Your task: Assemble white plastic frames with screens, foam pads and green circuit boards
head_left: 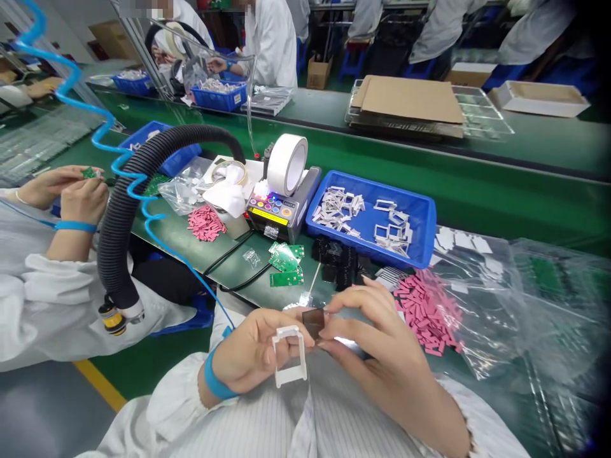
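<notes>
My left hand [255,353], with a blue band at the wrist, is closed on a white plastic frame [289,380] that is open in the middle. Between the fingertips of my right hand [382,331] is a small dark rectangular piece [313,323], held just above and to the right of the frame. My left fingertips come close to the dark piece; whether they touch it I cannot tell. Black parts [341,257] and green circuit boards [286,264] lie on the bench beyond my hands. Pink strips [427,312] are heaped beside my right hand.
A blue bin [432,232] holds more white frames. A tape dispenser [272,216] carries a white tape roll [286,165]. A black ribbed hose [114,210] and coiled blue cord [98,114] arch at left. A co-worker's hands [83,200] work there. Clear plastic bags [491,305] lie right.
</notes>
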A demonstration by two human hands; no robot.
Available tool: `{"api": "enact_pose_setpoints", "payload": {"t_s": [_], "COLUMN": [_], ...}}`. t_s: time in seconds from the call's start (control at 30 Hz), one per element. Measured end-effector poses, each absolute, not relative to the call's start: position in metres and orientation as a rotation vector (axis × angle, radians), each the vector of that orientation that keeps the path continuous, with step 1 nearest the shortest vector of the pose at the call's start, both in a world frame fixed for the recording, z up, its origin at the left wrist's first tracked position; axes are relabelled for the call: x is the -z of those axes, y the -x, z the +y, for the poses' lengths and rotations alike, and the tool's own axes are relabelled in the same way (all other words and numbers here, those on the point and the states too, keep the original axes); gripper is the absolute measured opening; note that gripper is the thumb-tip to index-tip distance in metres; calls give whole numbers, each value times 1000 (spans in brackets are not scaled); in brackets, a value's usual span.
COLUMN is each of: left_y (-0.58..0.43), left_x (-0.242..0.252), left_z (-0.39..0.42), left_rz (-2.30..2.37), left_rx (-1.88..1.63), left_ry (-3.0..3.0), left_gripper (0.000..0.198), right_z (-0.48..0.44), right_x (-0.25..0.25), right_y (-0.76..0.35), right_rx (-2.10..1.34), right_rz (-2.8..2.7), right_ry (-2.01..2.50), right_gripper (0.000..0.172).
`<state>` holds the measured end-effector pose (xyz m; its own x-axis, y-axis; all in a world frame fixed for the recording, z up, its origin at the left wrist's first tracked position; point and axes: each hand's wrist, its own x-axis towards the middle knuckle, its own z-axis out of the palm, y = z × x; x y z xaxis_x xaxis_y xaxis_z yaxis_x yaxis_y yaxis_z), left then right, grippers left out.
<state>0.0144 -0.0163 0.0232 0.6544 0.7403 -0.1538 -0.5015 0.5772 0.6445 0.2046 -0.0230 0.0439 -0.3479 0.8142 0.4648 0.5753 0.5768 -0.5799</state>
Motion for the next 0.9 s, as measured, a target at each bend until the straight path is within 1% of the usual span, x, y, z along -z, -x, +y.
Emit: {"api": "enact_pose_setpoints", "payload": {"t_s": [0.2,0.27,0.33,0.4,0.47,0.57,0.6,0.7,0.73,0.83,0.87,0.9], "left_y": [-13,-12,-9,-5,0,4,4,2,1,-2,-3,-3], "left_x": [-17,-14,-11,-8,-4,-2,-2,-5,-5,-7,-8,-8], "left_z": [-16,-15,-14,-14,-13,-13,-12,-11,-11,-10,-11,-11], "left_rz": [509,503,498,505,507,483,475,464,463,465,472,475], "left_rx": [-720,-679,-676,-715,-759,-764,-755,-736,-735,-729,-727,-726], "left_ry": [-650,-600,-528,-449,-380,-313,-306,-361,-395,-486,-499,-506], "left_gripper": [41,42,40,37,34,33,33,35,36,38,38,37], "right_z": [-21,-21,-21,-21,-21,-18,-16,-11,-9,-6,-6,-5], "right_x": [-46,-48,-43,-26,1,35,38,17,2,-39,-47,-53], "right_y": [-205,-208,-212,-215,-217,-218,-219,-223,-223,-213,-207,-201], "right_rx": [-582,-643,-632,-546,-460,-433,-441,-455,-448,-313,-238,-165], "right_rz": [-2097,-1974,-1786,-1720,-1903,-2233,-2271,-2252,-2227,-2252,-2288,-2322], "right_ry": [1155,1152,1185,1237,1274,1271,1278,1270,1225,1065,1045,1041], "right_gripper": [13,12,11,10,11,25,26,18,19,41,43,39]}}
